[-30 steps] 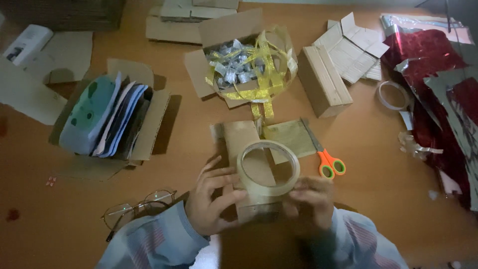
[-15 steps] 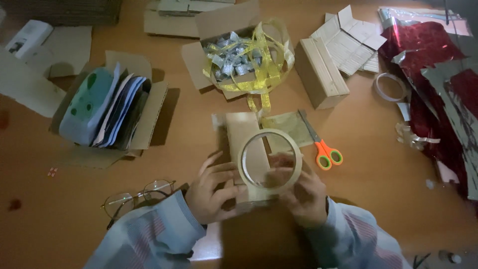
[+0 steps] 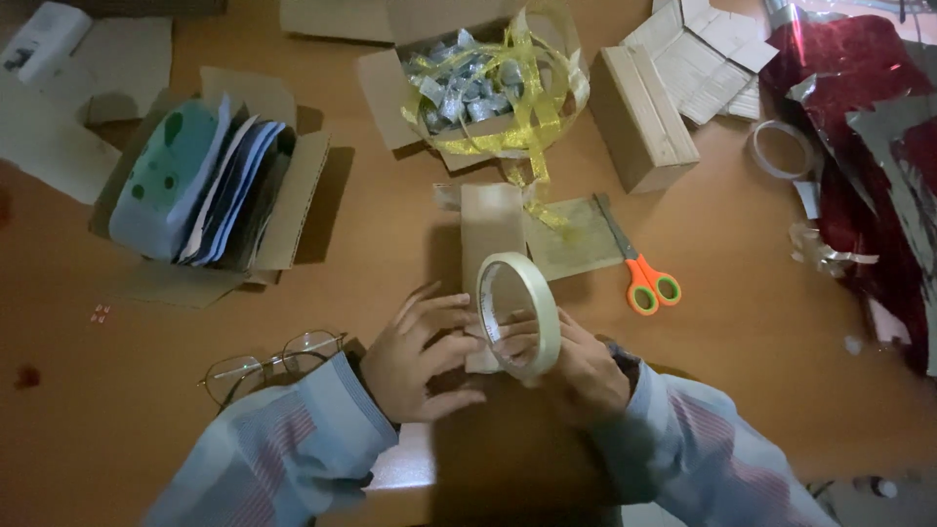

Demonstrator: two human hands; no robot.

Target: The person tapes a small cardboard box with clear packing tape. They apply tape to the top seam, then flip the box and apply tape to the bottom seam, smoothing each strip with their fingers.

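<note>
Two hands at the near edge of the table [image 3: 742,322], sleeves pale blue with stripes. Left hand [image 3: 422,356]: fingers spread and lightly curled, tips resting against the near end of a small flat cardboard box [image 3: 493,234] and the rim of a tape roll [image 3: 518,314]. Right hand [image 3: 576,366]: fingers closed around the tape roll, which stands on edge, tilted, above the box's near end. Spectacles [image 3: 268,363]: lying just left of the left sleeve. Scissors [image 3: 639,268], orange-handled: right of the cardboard box, blades pointing away. Open carton [image 3: 210,185] of coloured sheets: left, mid-table. Open carton [image 3: 468,83] of silvery pieces draped in yellow ribbon [image 3: 532,107]: beyond the cardboard box. Closed oblong box [image 3: 642,119]: right of that carton. Clear tape ring [image 3: 779,149]: farther right. Red foil wrap [image 3: 859,146]: far right edge.
</note>
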